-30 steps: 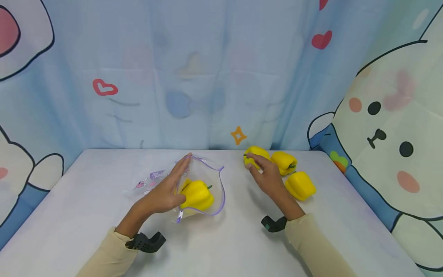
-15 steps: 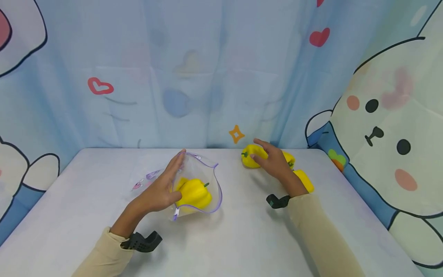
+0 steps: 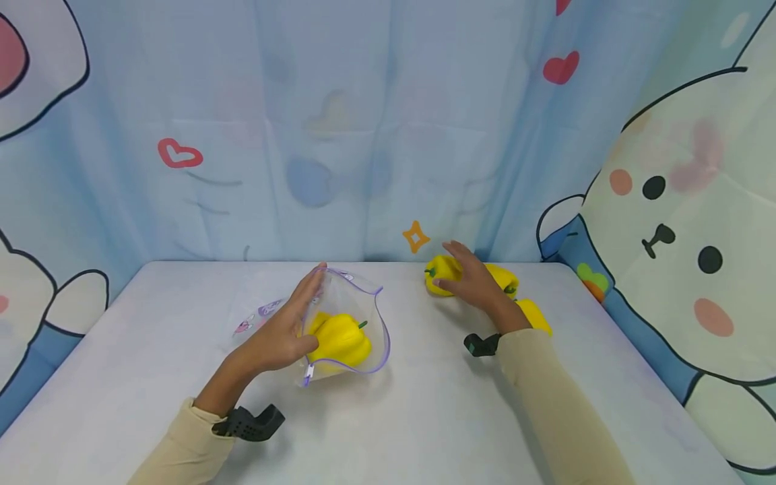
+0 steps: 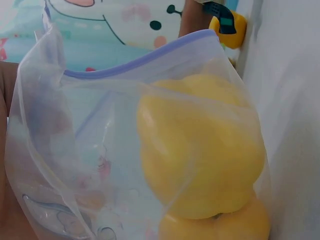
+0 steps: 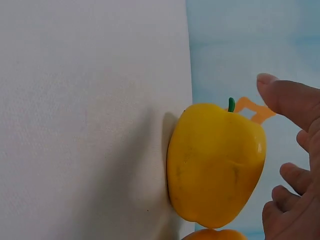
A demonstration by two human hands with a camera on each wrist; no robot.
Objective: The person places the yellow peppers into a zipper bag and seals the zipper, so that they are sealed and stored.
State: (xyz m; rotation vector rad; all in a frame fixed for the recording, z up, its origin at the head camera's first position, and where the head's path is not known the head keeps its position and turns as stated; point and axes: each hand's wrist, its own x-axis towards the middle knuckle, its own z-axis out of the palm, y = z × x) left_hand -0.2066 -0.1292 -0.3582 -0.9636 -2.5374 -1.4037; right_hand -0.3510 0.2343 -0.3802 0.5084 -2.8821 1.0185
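A clear zip bag (image 3: 358, 316) with a purple rim lies open on the white table (image 3: 424, 417); it holds two yellow bell peppers (image 3: 341, 340). My left hand (image 3: 285, 333) holds the bag's near side up, fingers along it and thumb at the rim. The left wrist view shows the bag (image 4: 100, 125) up close, with one pepper (image 4: 200, 145) resting on another. My right hand (image 3: 475, 283) is cupped over a loose yellow pepper (image 3: 439, 273) at the table's back. In the right wrist view its fingers (image 5: 295, 100) curve beside that pepper (image 5: 215, 165) with a gap showing.
Two more yellow peppers lie beside my right forearm, one (image 3: 508, 279) at the back, one (image 3: 536, 315) nearer. A blue cartoon curtain (image 3: 364, 135) hangs along the table's far edge and both sides. Bare tabletop lies in front and to the left.
My right hand moved back from beside the peppers and came over the top of the rear-left one. My left hand and the bag stayed put.
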